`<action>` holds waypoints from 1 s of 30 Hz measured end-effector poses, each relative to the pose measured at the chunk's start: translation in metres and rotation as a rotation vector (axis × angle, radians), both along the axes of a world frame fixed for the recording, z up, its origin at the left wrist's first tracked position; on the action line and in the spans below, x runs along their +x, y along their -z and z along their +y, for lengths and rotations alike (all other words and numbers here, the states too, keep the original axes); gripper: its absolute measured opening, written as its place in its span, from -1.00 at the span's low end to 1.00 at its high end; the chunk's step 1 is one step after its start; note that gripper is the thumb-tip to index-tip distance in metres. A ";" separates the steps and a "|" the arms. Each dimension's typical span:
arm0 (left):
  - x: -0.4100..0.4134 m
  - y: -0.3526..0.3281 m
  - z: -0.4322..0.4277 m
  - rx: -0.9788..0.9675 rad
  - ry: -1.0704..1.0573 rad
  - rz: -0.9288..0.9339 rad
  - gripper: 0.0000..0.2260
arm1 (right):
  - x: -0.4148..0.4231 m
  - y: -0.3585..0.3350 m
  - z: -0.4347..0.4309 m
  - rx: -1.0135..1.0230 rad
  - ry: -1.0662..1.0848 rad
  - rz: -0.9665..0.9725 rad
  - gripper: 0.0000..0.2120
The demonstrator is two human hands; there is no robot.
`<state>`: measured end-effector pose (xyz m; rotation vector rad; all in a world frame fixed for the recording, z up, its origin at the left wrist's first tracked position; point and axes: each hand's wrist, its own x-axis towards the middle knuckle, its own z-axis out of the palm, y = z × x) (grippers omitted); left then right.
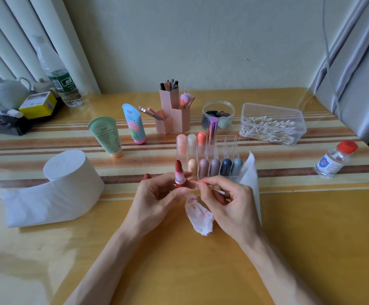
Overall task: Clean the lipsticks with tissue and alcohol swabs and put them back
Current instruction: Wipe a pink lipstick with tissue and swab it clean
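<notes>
The open red lipstick [178,173] stands upright just in front of the clear organizer [229,146], at its left corner, gripped round the base by the curled fingers and thumb of the left hand [157,194]. The right hand [229,201], just in front of the organizer, pinches a cotton swab [210,187] between thumb and fingertips. One end of the swab points at the lipstick's collar; whether it touches cannot be told. A crumpled tissue [198,213] smeared with red hangs between the two hands, and which hand holds it is unclear. Nine capped lipsticks [214,167] stand in the organizer, five in its front row and four behind. A white sheet of tissue [250,172] leans against the organizer's right side. Farther right stands a small bottle [333,160] with a red cap, and behind the organizer to the right sits a clear box of swabs [271,124]. Well left of the organizer lies a roll of tissue [69,186]. Behind it stand pink holders [172,115] with brushes.
</notes>
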<state>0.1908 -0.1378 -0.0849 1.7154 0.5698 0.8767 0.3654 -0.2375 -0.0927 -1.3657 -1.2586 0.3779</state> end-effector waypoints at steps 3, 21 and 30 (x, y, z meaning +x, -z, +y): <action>-0.002 -0.004 0.002 -0.030 -0.105 -0.154 -0.75 | 0.001 -0.003 0.000 0.054 0.038 0.037 -0.91; 0.001 0.013 0.035 0.161 -0.487 0.257 -0.86 | 0.001 -0.002 0.001 0.043 0.054 0.038 -0.89; 0.002 0.019 0.038 0.190 -0.468 0.354 -0.78 | 0.001 0.001 0.002 0.007 0.037 0.005 -0.94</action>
